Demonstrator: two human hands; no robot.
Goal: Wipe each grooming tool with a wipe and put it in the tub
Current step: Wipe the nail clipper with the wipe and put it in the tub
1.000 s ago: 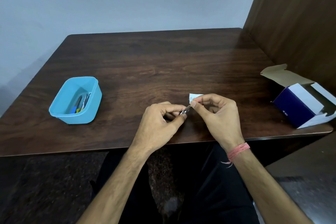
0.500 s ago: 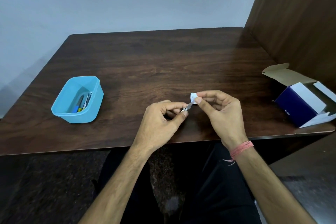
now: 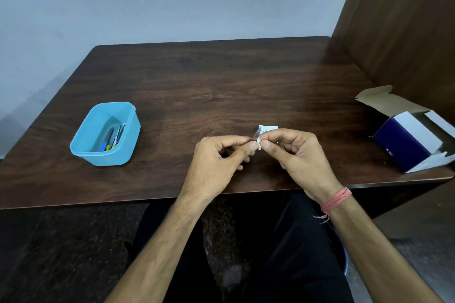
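The grip of the left hand [image 3: 216,162] pinches a small metal tool [image 3: 254,136], mostly hidden, while the right hand [image 3: 295,152] pinches a white wipe [image 3: 266,130] around its tip, so with several tools already in the blue tub [image 3: 128,128] on the worktop [image 3: 221,86], this seems a late wipe, drop still pending.

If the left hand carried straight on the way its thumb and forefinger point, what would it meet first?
Almost at once the wipe pinched in the right hand; the left hand points rightward at it, fingertips nearly touching, though depth is unclear.
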